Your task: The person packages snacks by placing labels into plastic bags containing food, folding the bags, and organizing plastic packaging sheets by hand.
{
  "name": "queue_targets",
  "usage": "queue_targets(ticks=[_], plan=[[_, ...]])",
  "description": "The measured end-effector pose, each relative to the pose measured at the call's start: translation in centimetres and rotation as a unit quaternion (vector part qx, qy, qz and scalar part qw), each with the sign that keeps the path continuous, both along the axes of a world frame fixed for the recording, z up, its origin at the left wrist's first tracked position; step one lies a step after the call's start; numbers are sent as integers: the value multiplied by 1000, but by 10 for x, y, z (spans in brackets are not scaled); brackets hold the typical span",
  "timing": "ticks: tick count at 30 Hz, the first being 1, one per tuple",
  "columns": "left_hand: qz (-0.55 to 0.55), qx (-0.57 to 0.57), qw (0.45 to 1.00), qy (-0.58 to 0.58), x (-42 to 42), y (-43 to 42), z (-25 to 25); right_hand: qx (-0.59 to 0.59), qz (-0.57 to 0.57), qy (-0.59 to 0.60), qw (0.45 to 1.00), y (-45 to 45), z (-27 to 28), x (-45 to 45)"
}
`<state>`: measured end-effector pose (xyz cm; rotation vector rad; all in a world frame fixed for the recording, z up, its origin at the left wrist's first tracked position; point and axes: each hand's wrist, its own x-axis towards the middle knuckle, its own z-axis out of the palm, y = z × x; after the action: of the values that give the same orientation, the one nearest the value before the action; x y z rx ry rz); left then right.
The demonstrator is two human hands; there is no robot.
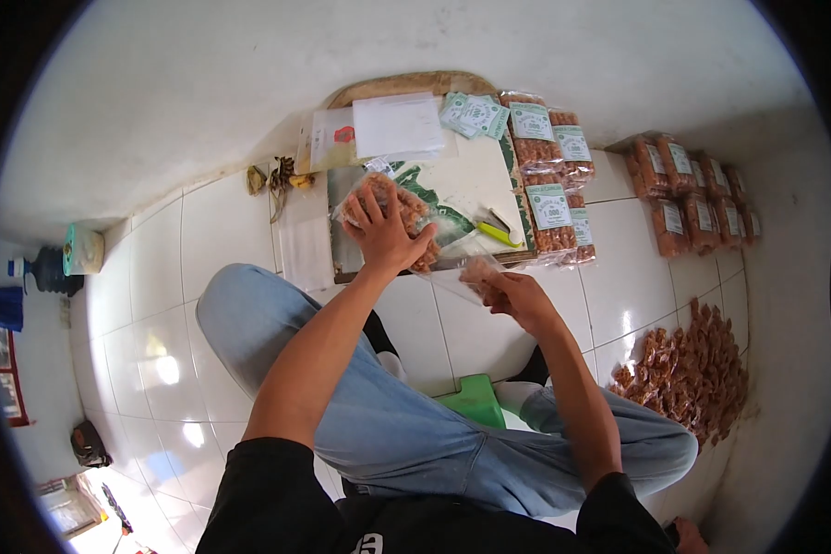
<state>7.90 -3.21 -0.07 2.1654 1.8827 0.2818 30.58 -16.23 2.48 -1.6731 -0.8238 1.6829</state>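
The left hand (pixel 383 226) is spread wide, palm down, on a clear plastic bag of reddish-brown pieces (pixel 423 210). The bag lies under and around its fingers, at the near edge of a low board with a green-and-white surface (pixel 466 180). The right hand (pixel 519 297), nearer the body, is narrow: thumb and fingers are closed on a small clear packet of brown pieces (pixel 478 274) at the bag's right end. Whether this packet is inside the bag's loose film cannot be told.

Ahead of the right hand lies a lime-green-handled tool (pixel 499 234). Beyond the left hand are white rectangular sheets (pixel 397 126); to their right are pale green printed labels (pixel 480 116). Filled, labelled clear packs (pixel 551 208) stand to the right.

Cautions (judgement):
- Excess pressure from the left palm could crush brittle pieces.
- A hard pull by the right fingers could tear the thin film.
- The bag overhangs the board's near edge; if left-hand support slackens, it could slide off.
- A wide right-hand sweep forward could knock the tool.
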Motion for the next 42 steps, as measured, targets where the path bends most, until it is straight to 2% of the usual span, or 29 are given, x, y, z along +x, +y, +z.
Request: queue_targets(ticks=[1, 2, 5, 9, 10, 11, 14, 20, 27, 29, 30, 34, 36, 37, 38, 39, 42], plan=[[-1, 2, 1000, 0, 0, 0, 0, -26, -59, 166, 984, 4, -6, -3], [-4, 13, 1000, -8, 0, 0, 0, -51, -114, 328, 937, 8, -12, -6], [-9, 38, 999, -9, -2, 0, -2, -89, -161, 385, 904, 19, -19, -17], [-11, 70, 997, -16, -2, -1, -4, -80, -178, 391, 900, 28, -17, -34], [-11, 72, 997, -15, -1, -2, -2, -41, -163, 410, 897, 30, -19, -37], [-9, 55, 998, -9, -1, -3, 0, -2, -148, 428, 891, 32, -20, -39], [-5, 36, 999, 0, -1, -4, 3, -32, -158, 470, 868, 35, -29, -30], [-4, 29, 1000, 7, -1, -3, 4, -13, -186, 513, 838, 31, -34, -26], [-30, 21, 999, -9, -7, -1, 6, -34, -213, 512, 831, 46, -39, -36], [-32, 20, 999, -7, -7, -1, 7, -4, -215, 426, 879, 50, -47, -37], [-33, 17, 999, -7, -7, -1, 6, -3, -215, 427, 878, 50, -46, -38], [-26, 61, 998, 3, -3, -3, 11, -4, -199, 301, 933, 50, -39, -33], [-147, 199, 969, -19, -1, 0, 16, -24, -183, 256, 949, 48, -40, -33], [-148, 199, 968, -18, 2, 2, 16, 22, -204, 209, 956, 45, -44, -39], [-221, 178, 958, -40, 6, 4, 16, 68, -224, 161, 959, 43, -47, -43], [-293, 155, 941, -62, 8, 5, 13, 68, -224, 163, 958, 40, -53, -45], [-333, 152, 925, -101, 12, 1, 7, 137, -207, 173, 953, 32, -63, -46]])
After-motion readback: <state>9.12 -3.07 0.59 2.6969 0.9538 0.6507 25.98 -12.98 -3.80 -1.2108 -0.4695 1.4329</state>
